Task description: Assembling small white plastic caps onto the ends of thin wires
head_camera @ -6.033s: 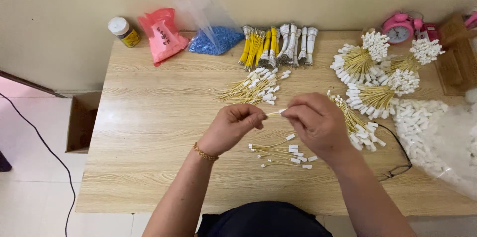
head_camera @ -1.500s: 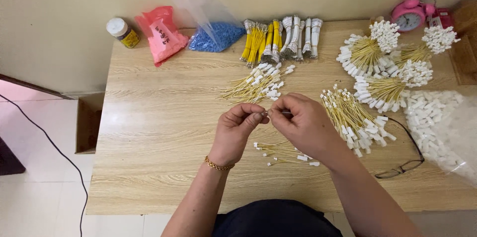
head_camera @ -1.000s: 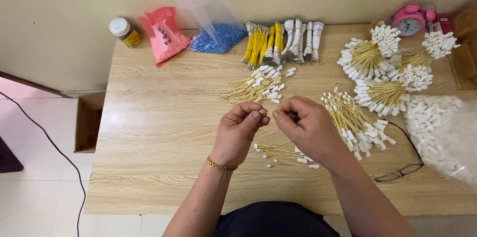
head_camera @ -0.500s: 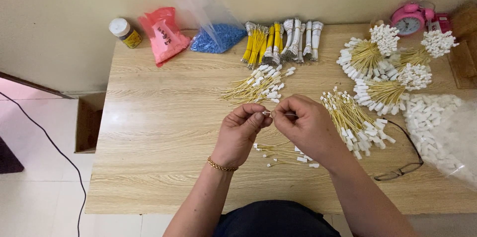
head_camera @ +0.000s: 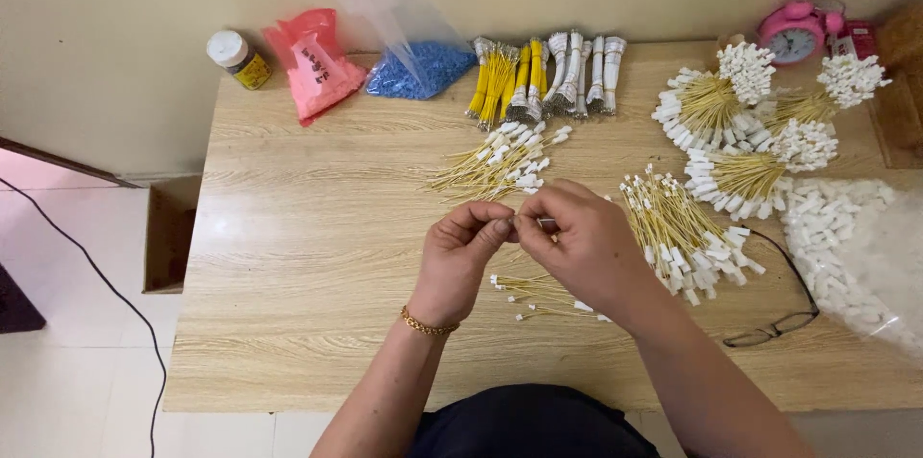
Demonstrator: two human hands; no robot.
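Observation:
My left hand and my right hand meet fingertip to fingertip above the middle of the wooden table. Between the pinched fingers is a thin yellow wire with a small white connector; most of it is hidden by the fingers. Just below my hands lies a small loose pile of yellow wires with white ends. A fan of similar wires lies just beyond my hands. A larger heap of them sits to the right of my right hand.
Along the back edge stand a small jar, a red bag, a clear bag of blue pieces and bundled yellow and white wires. Tied wire bunches, a pink clock, a bag of white connectors and glasses occupy the right.
Six seconds ago my hands were further apart with a white piece between them. Since then they have closed together and stayed pinched at the same spot over the table's middle.

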